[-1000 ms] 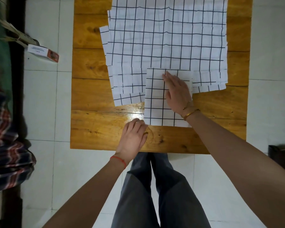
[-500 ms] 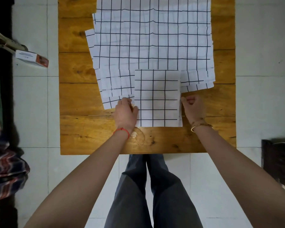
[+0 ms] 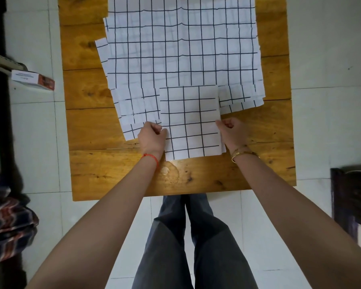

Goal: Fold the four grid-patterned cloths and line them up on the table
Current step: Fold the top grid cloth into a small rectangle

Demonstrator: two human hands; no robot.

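Note:
A folded white cloth with a black grid point(image 3: 191, 122) lies as a small rectangle near the front middle of the wooden table point(image 3: 92, 126). My left hand point(image 3: 152, 137) pinches its left edge and my right hand point(image 3: 232, 132) pinches its right edge. Behind it a stack of unfolded grid cloths point(image 3: 181, 46) lies spread flat over the far half of the table, their edges fanned out at the left and front. The folded cloth overlaps the front edge of that stack.
The table stands on a white tiled floor point(image 3: 329, 122). A small box point(image 3: 32, 79) lies on the floor to the left. A plaid fabric point(image 3: 6, 222) sits at the far left and a dark object point(image 3: 352, 197) at the right edge.
My right hand left the top of the folded cloth and went to its right edge. My left hand came up from the table's front to its left edge. Both now pinch it.

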